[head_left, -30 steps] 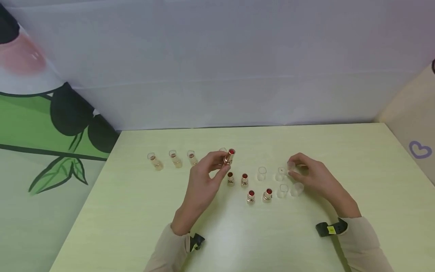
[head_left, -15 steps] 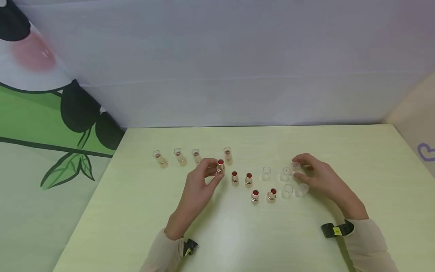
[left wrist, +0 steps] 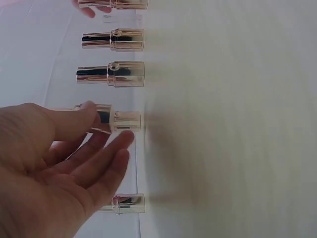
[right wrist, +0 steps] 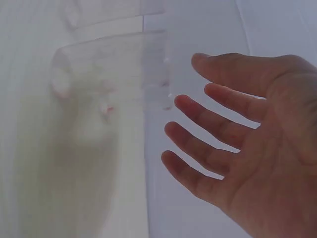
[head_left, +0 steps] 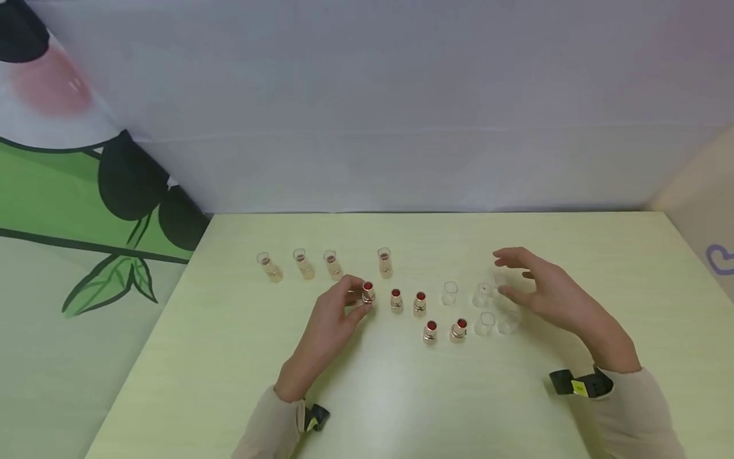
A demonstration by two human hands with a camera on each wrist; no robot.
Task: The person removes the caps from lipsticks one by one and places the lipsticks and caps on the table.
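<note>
My left hand (head_left: 328, 328) pinches a gold lipstick tube (head_left: 368, 292) with a red top between thumb and fingers. In the left wrist view this tube (left wrist: 128, 120) stands close over the table on its clear base. Several more uncapped gold tubes (head_left: 420, 303) stand upright to its right. My right hand (head_left: 553, 296) hovers with spread fingers beside a group of clear caps (head_left: 483, 294) and holds nothing. One clear cap (right wrist: 109, 69) stands just off those fingertips in the right wrist view.
Along the back left stand several lipstick tubes with clear caps on, one (head_left: 385, 262) just behind my left hand. The pale table (head_left: 390, 408) ends at a grey-white sheet (head_left: 401, 172). A painted panel (head_left: 109, 280) borders the left side.
My left hand has moved left and lowered the tube beside the other uncapped ones. My right hand has let go of the clear cap, spread its fingers and drawn back slightly.
</note>
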